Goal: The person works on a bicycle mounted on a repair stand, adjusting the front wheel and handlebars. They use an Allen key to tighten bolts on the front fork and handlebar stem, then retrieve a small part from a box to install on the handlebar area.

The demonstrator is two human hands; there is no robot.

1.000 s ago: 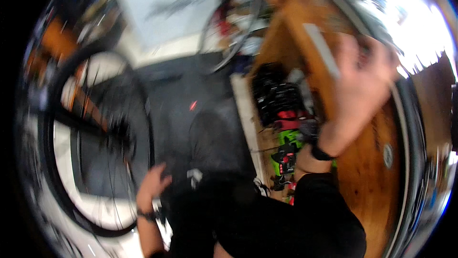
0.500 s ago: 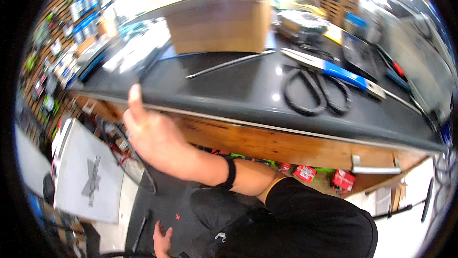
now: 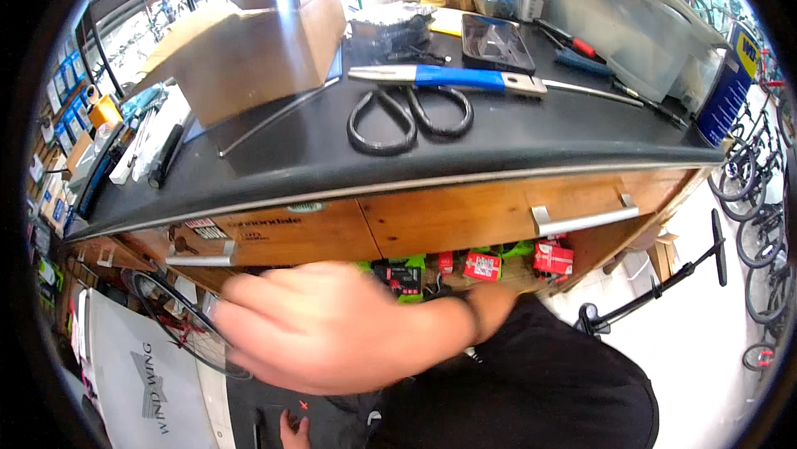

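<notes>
My right hand (image 3: 307, 324) hovers in front of the wooden drawers, below the worktop's edge. It is smeared by motion and its fingers cannot be made out well; nothing shows in it. Low at the bottom edge, part of my left hand (image 3: 295, 431) is visible with thumb and finger apart, holding nothing I can see. On the dark worktop (image 3: 282, 163) lies a flat metal tool with a blue grip (image 3: 461, 77), across two thick black loops (image 3: 382, 123). A thin metal rod (image 3: 274, 119) rests to their left, beside an open cardboard box (image 3: 257, 59).
A phone-like black slab (image 3: 498, 42), a clear plastic bin (image 3: 647, 42) and a blue can (image 3: 726, 92) stand or lie at the right. Small red boxes (image 3: 481, 266) sit under the drawers. A grey-white panel (image 3: 149, 366) and bicycle wheel (image 3: 178, 316) are at the lower left.
My right hand has drawn down from the worktop's edge, and its pointing finger no longer stands out. The view has swung right, bringing the blue can and bicycles into sight.
</notes>
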